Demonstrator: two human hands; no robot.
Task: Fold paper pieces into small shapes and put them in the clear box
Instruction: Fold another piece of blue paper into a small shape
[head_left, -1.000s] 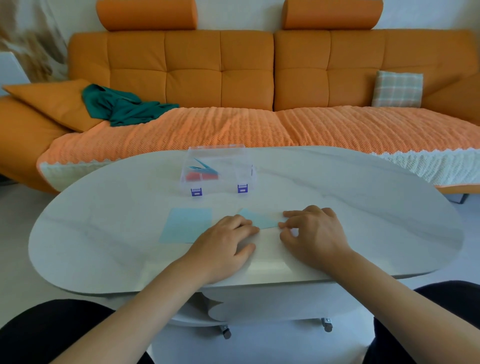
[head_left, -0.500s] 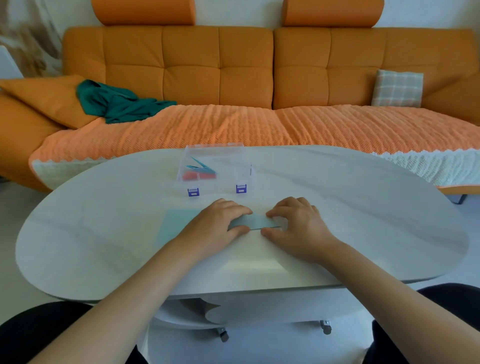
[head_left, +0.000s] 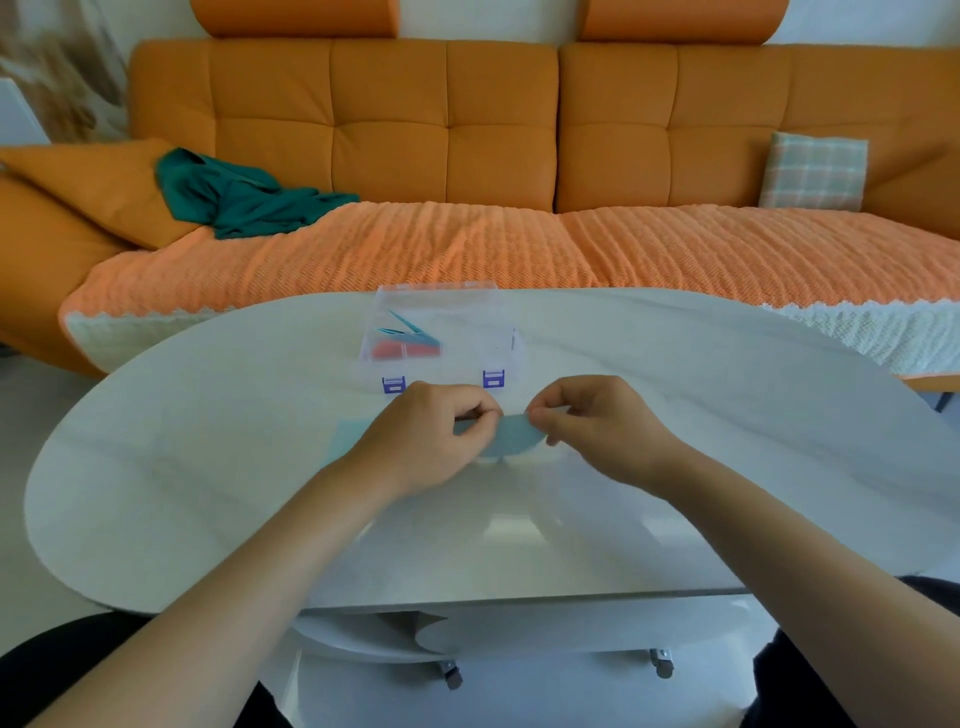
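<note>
Over the table (head_left: 727, 426), the left hand (head_left: 431, 441) and right hand (head_left: 597, 421) each pinch an end of a light blue paper (head_left: 511, 435) between curled fingers and thumb; it sags between them. A flat blue sheet (head_left: 345, 441) lies partly under the left hand. Just beyond stands the clear box (head_left: 501, 332), holding blue folded shapes (head_left: 410, 331) and a red one (head_left: 395, 351). An orange sofa (head_left: 447, 130) sits behind.

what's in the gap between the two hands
In the head view, a light blue paper piece spans that gap, bowed into a curve. The left hand pinches one end and the right hand pinches the other.
</note>
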